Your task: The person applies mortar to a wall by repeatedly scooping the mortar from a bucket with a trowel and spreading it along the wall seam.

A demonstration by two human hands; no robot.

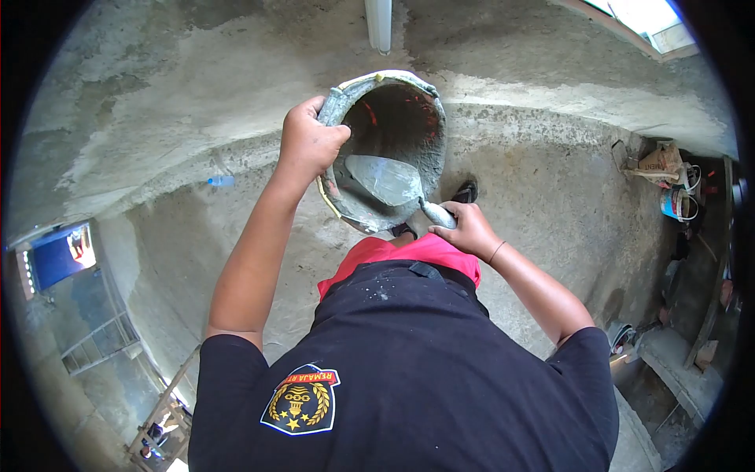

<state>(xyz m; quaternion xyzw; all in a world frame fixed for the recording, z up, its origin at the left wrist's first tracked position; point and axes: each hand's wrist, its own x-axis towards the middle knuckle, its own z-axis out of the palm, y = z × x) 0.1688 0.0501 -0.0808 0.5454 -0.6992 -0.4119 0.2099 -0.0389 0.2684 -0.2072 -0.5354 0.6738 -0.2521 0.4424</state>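
Observation:
My left hand (313, 141) is closed on the rim of a mortar-caked bucket (431, 134), which is tilted so that its inside faces me. The bucket's inner wall is dark grey, with a few reddish-orange patches. Closed around a mortar-smeared handle, my right hand (470, 234) holds a trowel (384, 179). The wide, grey-coated blade lies over the lower part of the bucket's opening. Whether it touches the inner wall I cannot tell.
A white pipe (378, 27) comes down the grey wall ahead. A plastic bottle (221, 181) lies on the left. At right are a cement sack (662, 164) and a white-and-blue bucket (678, 204). My shoe (467, 191) shows below the held bucket.

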